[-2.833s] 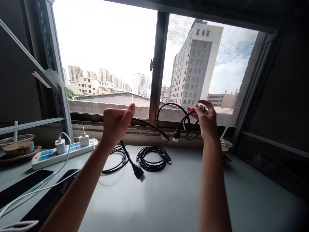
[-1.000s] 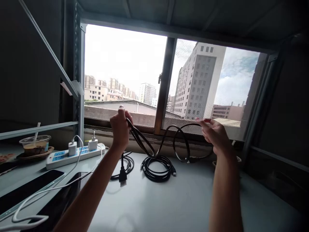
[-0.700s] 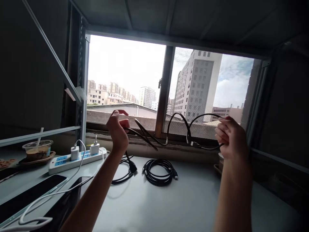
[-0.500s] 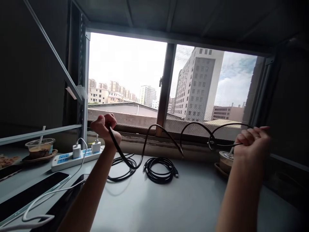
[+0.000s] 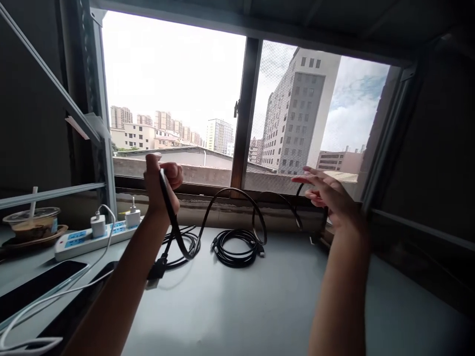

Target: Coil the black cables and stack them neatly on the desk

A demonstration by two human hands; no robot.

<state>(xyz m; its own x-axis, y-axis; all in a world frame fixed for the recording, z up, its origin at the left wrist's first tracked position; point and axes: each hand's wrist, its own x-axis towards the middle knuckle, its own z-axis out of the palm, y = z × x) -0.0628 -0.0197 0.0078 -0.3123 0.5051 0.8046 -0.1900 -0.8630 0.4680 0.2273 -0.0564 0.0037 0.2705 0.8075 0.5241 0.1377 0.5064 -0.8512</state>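
Observation:
My left hand [image 5: 161, 183] is closed around a black cable [image 5: 213, 202], raised before the window. One black plug [image 5: 158, 269] of this cable hangs beside my left forearm. From the left hand the cable dips, then runs in loose loops to my right hand [image 5: 326, 195]. There it rises to the fingers, which are partly stretched out and hold it loosely; their exact grip is hidden. On the table behind lie a coiled black cable [image 5: 237, 264] with its plugs showing and, further left, a second coil [image 5: 181, 263], partly covered by the held cable.
At left, a white power strip [image 5: 83, 249] carries two white chargers. Phones [image 5: 40, 287] and a white cable [image 5: 25, 302] lie in front of it. A drink cup [image 5: 31, 225] stands on a coaster at far left. Metal shelf posts [image 5: 106, 133] frame the window.
My right hand has moved left and its fingers have loosened and stretched out. The left hand has turned, and the plug now shows below it. The whole view has shifted.

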